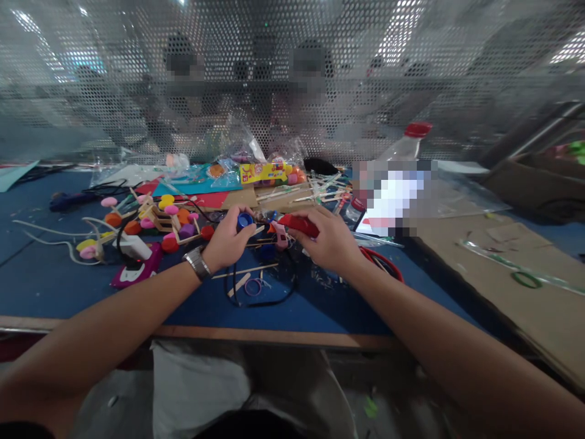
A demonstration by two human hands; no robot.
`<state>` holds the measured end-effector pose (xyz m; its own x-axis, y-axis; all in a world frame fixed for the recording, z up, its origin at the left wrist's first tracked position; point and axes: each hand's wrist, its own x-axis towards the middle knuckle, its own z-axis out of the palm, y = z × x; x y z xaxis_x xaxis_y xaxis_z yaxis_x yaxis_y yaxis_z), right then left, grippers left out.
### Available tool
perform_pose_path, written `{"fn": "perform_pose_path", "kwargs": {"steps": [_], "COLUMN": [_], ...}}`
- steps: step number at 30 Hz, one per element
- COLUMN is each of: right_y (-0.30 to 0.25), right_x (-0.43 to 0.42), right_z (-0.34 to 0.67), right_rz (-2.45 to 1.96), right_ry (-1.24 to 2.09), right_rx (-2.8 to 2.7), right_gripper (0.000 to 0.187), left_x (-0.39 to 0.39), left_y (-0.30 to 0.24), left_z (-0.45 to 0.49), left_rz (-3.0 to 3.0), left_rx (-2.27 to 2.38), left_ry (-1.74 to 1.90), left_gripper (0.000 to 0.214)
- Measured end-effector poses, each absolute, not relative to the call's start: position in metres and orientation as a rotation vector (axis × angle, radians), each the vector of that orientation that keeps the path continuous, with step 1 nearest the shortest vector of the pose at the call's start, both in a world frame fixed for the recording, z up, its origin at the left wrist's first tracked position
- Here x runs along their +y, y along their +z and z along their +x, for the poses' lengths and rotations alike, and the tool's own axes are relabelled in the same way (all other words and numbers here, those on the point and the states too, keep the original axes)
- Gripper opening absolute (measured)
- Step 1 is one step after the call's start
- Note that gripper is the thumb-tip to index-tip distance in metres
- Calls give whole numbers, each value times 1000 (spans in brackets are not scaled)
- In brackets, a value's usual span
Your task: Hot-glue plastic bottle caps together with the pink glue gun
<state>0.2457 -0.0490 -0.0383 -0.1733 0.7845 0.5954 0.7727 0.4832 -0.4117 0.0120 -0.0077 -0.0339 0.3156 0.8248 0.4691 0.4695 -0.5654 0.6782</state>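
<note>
My left hand (228,241), with a metal wristwatch on the wrist, is closed round a small blue bottle cap (245,220) with thin wooden sticks attached. My right hand (329,241) grips a red tool (298,224), likely a glue gun, whose tip points left toward the cap and a small pink piece (280,235). Both hands hover over the blue table mat (59,280). A black cord (262,292) loops on the mat just under them, beside a purple ring (253,286) and loose sticks.
Left lies a stick-and-cap model with pink, orange and yellow caps (150,222) and a white plug on a magenta base (134,256). Behind are craft packets (265,172), a plastic bottle (404,149), cardboard sheets (512,274) at right, and people beyond a perforated screen (292,79).
</note>
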Motion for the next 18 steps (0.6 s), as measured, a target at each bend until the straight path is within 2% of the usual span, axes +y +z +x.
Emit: {"fn": "perform_pose_path", "kwargs": {"steps": [7, 13, 18], "right_y": [-40, -33, -32], "right_x": [-46, -48, -49], "right_z": [254, 251, 249], "right_rz": [-1341, -1453, -1648], "right_ry": [-187, -134, -101], "right_rx": [-1952, -1881, -2033], "right_gripper": [18, 32, 33], "left_x": [-11, -12, -14], "left_y": [-30, -25, -23], "left_z": [12, 12, 11], "left_rz": [2332, 2380, 2446], "left_rx": [1150, 1241, 1133], "left_ry": [918, 832, 696], "left_gripper": [24, 31, 25]}}
